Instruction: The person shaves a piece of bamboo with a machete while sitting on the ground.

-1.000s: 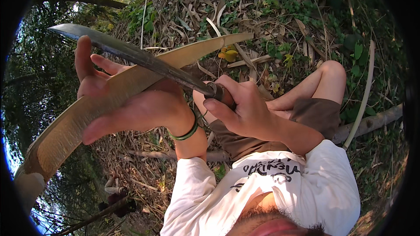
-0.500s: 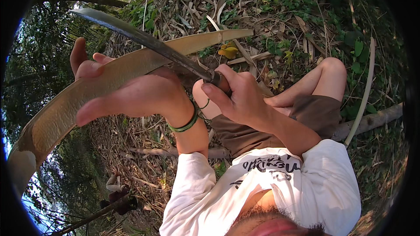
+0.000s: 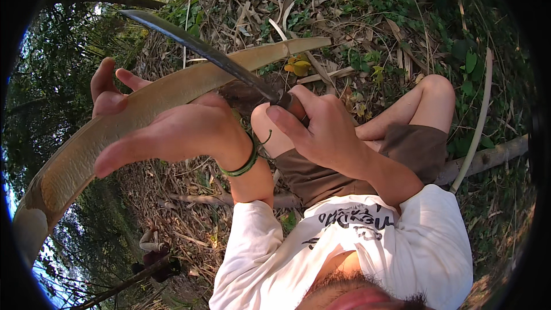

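Note:
A long, curved strip of split bamboo (image 3: 166, 89) runs from the lower left to the upper middle. My left hand (image 3: 178, 129) carries it from beneath, palm up; a fingertip bends against its far edge while the thumb sticks out loosely. My right hand (image 3: 330, 129) is closed round the wooden handle of a machete (image 3: 201, 50). Its dark blade slants up to the left and crosses over the strip just beyond my left wrist. Whether the blade touches the bamboo I cannot tell. The part of my left hand under the strip is hidden.
Dry leaves and green plants cover the ground (image 3: 241, 6). A thin pale stick (image 3: 477, 117) leans by a log (image 3: 488, 162) at the right. Yellow leaves (image 3: 298, 65) lie beyond the strip. Another person (image 3: 155, 261) sits low at the left. My legs are folded in front.
The machete blade has swung slightly to the right, toward the near part of the strip. My left hand and the bamboo's left part have dropped a little.

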Tool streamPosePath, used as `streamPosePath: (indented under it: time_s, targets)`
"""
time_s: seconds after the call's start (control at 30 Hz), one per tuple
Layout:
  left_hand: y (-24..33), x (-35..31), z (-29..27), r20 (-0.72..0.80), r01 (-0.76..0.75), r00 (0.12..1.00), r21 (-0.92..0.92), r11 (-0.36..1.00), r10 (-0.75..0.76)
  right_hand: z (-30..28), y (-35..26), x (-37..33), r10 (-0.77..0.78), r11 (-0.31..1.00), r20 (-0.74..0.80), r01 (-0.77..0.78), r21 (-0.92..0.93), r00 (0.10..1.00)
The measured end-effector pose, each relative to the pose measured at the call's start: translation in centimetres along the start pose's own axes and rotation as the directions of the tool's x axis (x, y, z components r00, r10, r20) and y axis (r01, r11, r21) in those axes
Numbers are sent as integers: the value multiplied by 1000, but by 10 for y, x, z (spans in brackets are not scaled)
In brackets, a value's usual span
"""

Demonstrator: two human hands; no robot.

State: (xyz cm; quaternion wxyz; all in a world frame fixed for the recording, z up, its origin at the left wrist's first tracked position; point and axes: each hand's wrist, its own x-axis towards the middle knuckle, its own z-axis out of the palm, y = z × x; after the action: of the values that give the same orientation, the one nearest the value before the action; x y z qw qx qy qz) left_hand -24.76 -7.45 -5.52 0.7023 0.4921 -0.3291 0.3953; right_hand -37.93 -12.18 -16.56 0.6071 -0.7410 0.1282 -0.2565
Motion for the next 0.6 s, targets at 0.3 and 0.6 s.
streamPosePath:
  time_s: [0.3,0.6]
  targets:
    - [-11,5,-2,74,-18,997,-81,997,24,3,45,8,99,995,-97,-101,-15,990]
    - [-4,4,-8,100,94,992,-143,985,-80,-10,129,22,379,920,-163,-390,-40,911]
